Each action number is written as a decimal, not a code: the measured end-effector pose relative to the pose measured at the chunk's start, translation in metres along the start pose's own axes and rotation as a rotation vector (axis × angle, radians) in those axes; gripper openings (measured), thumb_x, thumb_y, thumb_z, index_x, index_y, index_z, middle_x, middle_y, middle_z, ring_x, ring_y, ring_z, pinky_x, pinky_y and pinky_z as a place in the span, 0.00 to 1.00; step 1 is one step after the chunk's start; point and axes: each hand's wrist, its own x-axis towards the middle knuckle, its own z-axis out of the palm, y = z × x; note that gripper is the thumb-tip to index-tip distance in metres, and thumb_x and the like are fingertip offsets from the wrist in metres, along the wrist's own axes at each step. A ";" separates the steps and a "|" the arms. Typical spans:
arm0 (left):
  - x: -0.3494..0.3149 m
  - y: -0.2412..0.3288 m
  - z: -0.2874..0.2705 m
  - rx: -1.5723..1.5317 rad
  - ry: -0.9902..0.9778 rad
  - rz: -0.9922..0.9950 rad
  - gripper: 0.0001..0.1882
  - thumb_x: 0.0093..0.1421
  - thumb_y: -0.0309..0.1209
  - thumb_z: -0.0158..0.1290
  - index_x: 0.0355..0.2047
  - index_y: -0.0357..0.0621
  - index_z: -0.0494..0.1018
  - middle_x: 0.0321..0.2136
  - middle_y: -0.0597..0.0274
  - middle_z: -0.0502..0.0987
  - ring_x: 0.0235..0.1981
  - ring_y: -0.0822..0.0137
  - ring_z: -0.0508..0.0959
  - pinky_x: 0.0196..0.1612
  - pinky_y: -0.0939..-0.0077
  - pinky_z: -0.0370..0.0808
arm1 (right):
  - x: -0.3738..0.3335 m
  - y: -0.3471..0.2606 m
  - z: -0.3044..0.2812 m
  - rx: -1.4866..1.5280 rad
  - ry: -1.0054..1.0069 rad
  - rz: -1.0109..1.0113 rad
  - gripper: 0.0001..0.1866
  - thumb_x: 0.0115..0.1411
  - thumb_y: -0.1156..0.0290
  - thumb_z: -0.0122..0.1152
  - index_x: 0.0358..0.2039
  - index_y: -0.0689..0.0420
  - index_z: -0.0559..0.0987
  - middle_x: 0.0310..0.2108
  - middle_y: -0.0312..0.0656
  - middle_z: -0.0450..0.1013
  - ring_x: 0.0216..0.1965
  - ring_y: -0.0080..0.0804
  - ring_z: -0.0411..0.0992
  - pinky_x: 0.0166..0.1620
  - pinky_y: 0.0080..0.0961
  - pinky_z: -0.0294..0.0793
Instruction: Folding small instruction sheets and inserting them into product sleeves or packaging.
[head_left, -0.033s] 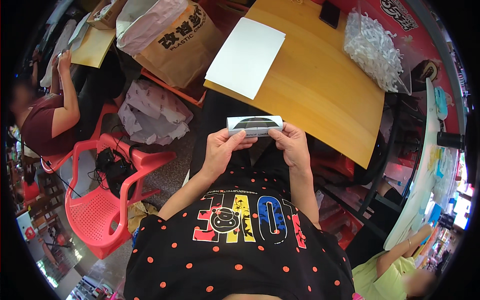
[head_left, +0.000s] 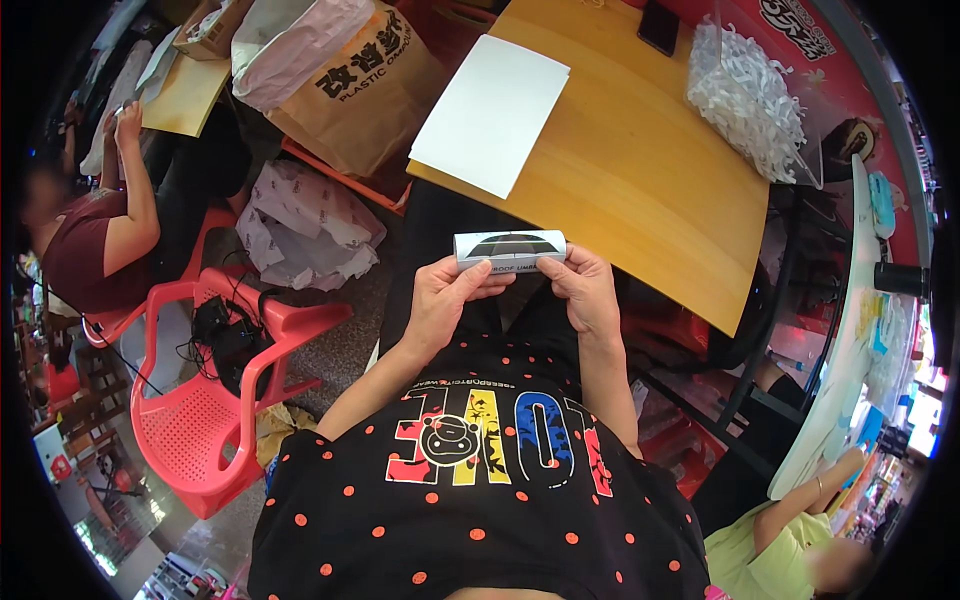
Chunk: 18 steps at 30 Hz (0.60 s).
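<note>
In front of my body, both hands hold a small white-and-grey printed sheet point(head_left: 510, 247) that looks curled or folded over; a dark dome like an umbrella canopy is pictured on it. My left hand point(head_left: 447, 303) grips its left end, thumb on the front and fingers behind. At the right end, my right hand point(head_left: 585, 292) pinches it the same way. The back of the sheet is hidden from me. Just beyond lie white sheets point(head_left: 495, 115), squared up at the left edge of a yellow wooden table point(head_left: 640, 170).
A dark phone point(head_left: 659, 27) and a clear bag of white strips point(head_left: 745, 100) rest on the table. Left stand a large brown sack point(head_left: 350, 100) and a red plastic chair point(head_left: 205, 420) with black cables. One person sits at the left, another at the lower right.
</note>
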 end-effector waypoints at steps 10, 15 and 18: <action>0.006 0.001 -0.002 0.111 -0.040 -0.001 0.12 0.62 0.25 0.49 0.45 0.31 0.73 0.38 0.52 0.79 0.38 0.65 0.80 0.42 0.75 0.79 | 0.001 0.001 0.000 0.006 0.005 -0.025 0.08 0.56 0.78 0.61 0.37 0.64 0.79 0.28 0.31 0.74 0.19 0.08 0.55 0.21 0.09 0.50; 0.009 0.000 -0.004 0.120 -0.008 0.061 0.12 0.63 0.25 0.49 0.44 0.30 0.73 0.38 0.52 0.79 0.38 0.65 0.80 0.42 0.75 0.78 | -0.003 -0.008 0.014 -0.265 0.198 -0.259 0.13 0.52 0.79 0.65 0.40 0.64 0.78 0.31 0.31 0.72 0.22 0.11 0.59 0.24 0.12 0.60; 0.009 0.003 -0.006 0.189 0.003 0.111 0.12 0.63 0.24 0.49 0.44 0.29 0.73 0.38 0.52 0.79 0.38 0.65 0.80 0.42 0.76 0.78 | -0.012 -0.023 0.013 -0.888 0.273 -0.561 0.15 0.46 0.79 0.68 0.37 0.60 0.78 0.33 0.34 0.72 0.24 0.18 0.64 0.28 0.18 0.67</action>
